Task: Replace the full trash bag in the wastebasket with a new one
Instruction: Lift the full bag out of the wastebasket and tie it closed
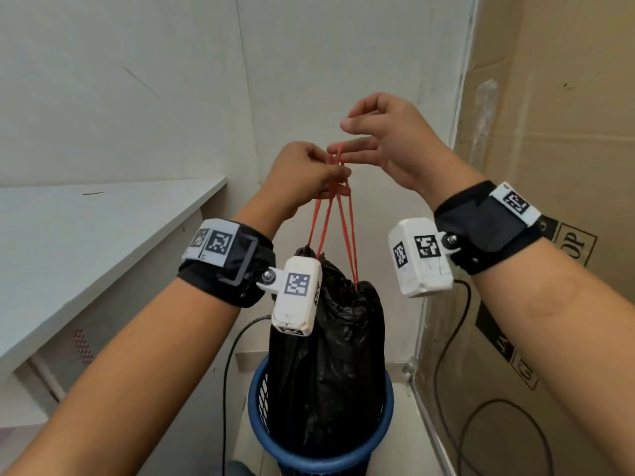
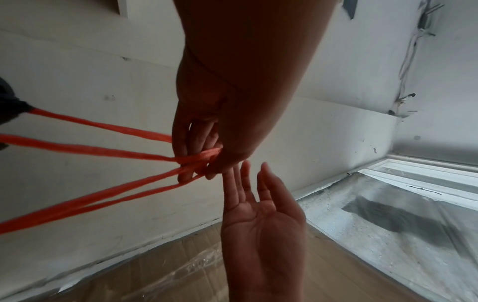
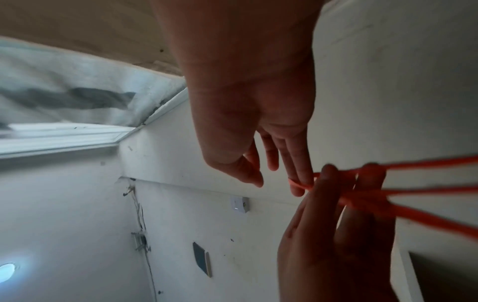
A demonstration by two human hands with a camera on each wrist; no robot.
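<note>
A full black trash bag [image 1: 330, 355] stands in the blue wastebasket [image 1: 256, 400], its neck cinched. Red drawstrings [image 1: 330, 228] rise taut from the neck to my left hand [image 1: 326, 180], which grips them bunched together above the bag. The left wrist view shows that left hand [image 2: 207, 159] curled round the crossed drawstrings [image 2: 103, 147]. My right hand [image 1: 364, 142] hovers just right of it with fingers straight. A short loop end of the drawstrings [image 3: 426, 192] lies against the outer fingertips of the right hand [image 3: 271, 163]. No new bag is visible.
A white counter [image 1: 86, 242] runs along the left, close to the basket. A tall cardboard box [image 1: 549, 132] stands at the right. Black cables [image 1: 230, 355] hang from both wrist cameras beside the basket. White walls close the corner behind.
</note>
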